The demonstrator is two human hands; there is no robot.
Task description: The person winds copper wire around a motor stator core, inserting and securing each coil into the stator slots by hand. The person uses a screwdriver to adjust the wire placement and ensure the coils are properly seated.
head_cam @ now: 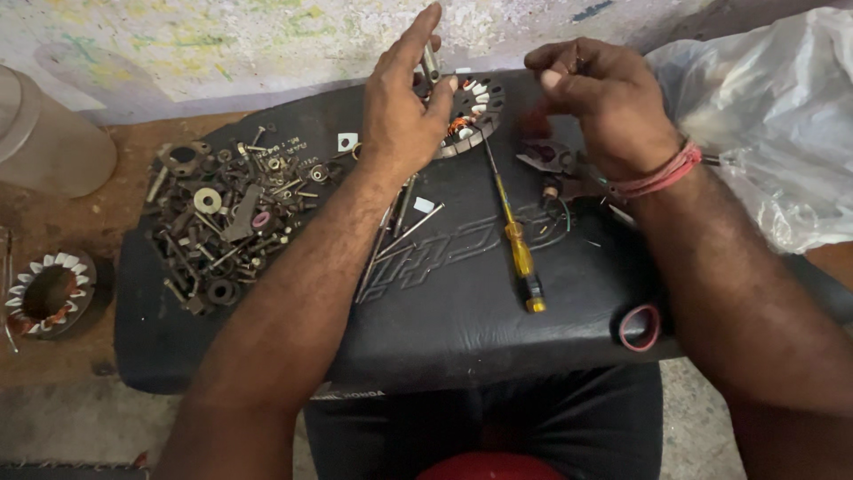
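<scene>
The person's lap, dark cloth with a red patch, lies nearest, under the near edge of a black padded seat cushion (462, 329) that serves as the desk. Both forearms reach across it to a round motor stator (471, 111) at its far edge. The left hand (404, 107) rests over the stator's left side; its grip is partly closed, thumb and a finger pinching a small metal piece, index finger stretched out. The right hand (600, 98) hovers just right of the stator with its grip curled nearly closed on something too small to make out.

Judging by what lies about, the work looks about midway: part of the stator's copper winding shows, while some slots show only white insulation. A yellow-handled screwdriver (514, 231) lies loose on the cushion, tip toward the stator, beside thin metal rods (400, 236). A pile of bolts, nuts and washers (227, 227) covers the left end. A second stator (49, 293) sits apart at far left, and a plastic bag (773, 116) lies at right.
</scene>
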